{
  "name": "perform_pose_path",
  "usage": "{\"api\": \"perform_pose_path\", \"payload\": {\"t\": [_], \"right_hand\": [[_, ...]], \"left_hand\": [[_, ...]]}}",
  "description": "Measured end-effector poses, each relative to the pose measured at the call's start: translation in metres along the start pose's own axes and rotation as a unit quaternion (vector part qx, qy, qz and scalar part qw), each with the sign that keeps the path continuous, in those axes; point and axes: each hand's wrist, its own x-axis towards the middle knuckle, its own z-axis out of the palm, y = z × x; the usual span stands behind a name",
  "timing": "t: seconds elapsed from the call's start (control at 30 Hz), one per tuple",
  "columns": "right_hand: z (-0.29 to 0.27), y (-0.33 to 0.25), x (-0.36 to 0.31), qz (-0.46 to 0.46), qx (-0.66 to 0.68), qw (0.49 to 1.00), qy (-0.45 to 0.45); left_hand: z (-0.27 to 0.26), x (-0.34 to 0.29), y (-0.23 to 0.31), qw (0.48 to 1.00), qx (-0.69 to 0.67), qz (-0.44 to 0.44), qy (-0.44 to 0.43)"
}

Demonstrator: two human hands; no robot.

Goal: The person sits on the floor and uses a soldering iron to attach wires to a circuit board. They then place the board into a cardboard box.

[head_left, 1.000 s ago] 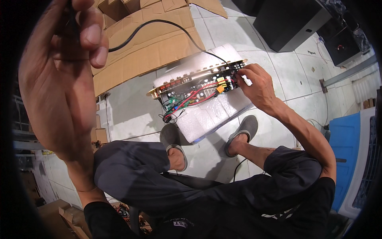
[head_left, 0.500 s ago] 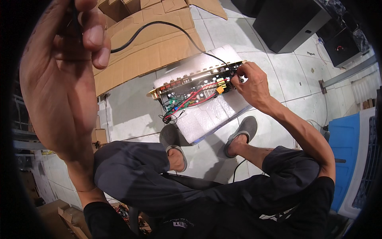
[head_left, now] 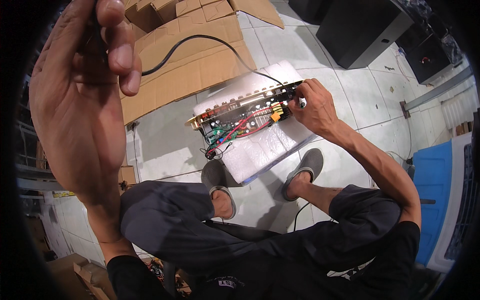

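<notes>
My left hand (head_left: 82, 110) is raised high at the left, close to the camera, its fingers curled round a black cable (head_left: 212, 37). From there the cable arcs over the cardboard to the right end of an amplifier module (head_left: 247, 117). That module has a gold-edged panel, a green circuit board, red wires and a yellow connector. It rests on a white foam block (head_left: 260, 155). At the module's right end, my right hand (head_left: 316, 106) is closed, thumb and fingers pinched together where the cable comes in. What lies between those fingertips is hidden.
Flattened cardboard (head_left: 200, 65) lies beyond the foam on the tiled floor. A black speaker cabinet (head_left: 362, 35) stands at the far right. Near the right edge is a blue and white unit (head_left: 432, 185). My feet in grey clogs (head_left: 305, 172) flank the foam's near end.
My left hand sits slightly lower and further right in the picture, and the cable's arc has dipped a little. The right hand remains at the module's right end, with its fingers slightly shifted.
</notes>
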Motion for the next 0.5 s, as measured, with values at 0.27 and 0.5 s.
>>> {"api": "perform_pose_path", "payload": {"t": [0.27,0.5], "right_hand": [[-0.006,0.001,0.007,-0.035,-0.054,0.997,-0.046],[-0.012,0.006,0.015,-0.083,-0.130,0.986,-0.068]], "left_hand": [[-0.005,-0.002,-0.003,0.999,0.026,0.021,-0.024],[0.002,-0.001,0.005,0.999,0.041,0.003,-0.026]]}}
